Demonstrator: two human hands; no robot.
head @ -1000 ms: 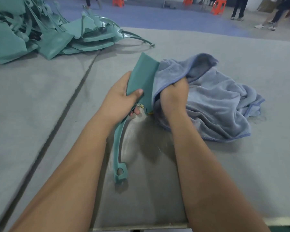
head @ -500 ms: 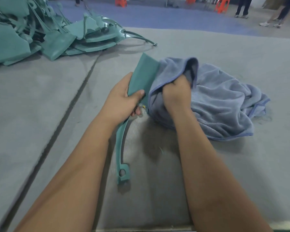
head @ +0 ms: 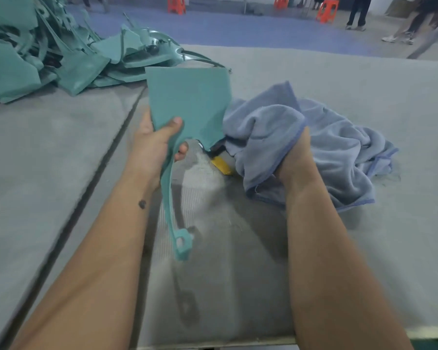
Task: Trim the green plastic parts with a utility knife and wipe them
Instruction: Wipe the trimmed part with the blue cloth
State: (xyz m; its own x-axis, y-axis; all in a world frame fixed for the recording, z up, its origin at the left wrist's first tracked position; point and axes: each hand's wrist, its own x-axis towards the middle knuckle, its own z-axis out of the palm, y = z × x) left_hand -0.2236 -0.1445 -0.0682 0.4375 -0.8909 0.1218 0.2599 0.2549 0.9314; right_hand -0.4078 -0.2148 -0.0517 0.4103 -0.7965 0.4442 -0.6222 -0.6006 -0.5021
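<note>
head view: the left hand (head: 157,142) holds a green plastic part (head: 190,102) lifted above the grey table (head: 48,152), its thumb pressed across the front of the wide flat panel and its fingers (head: 181,151) curled round from behind, just where the panel narrows. from there a thin arm of the part hangs down toward the camera and ends in a small tab with a hole (head: 182,245), its shadow falling on the table below. the right hand (head: 295,160) is closed on a bunched blue-grey cloth (head: 326,147); the fingers are buried in the folds, and the rest of the cloth trails onto the table to the right. the cloth lies just beside the panel's right edge. a yellow utility knife (head: 221,165) shows partly under the cloth's near edge, between the two hands, lying on the table. a heap of further green plastic parts (head: 61,54) sits at the far left of the table. beyond the table edge, orange stools (head: 326,10) and people's legs (head: 357,11) stand on the floor.
</note>
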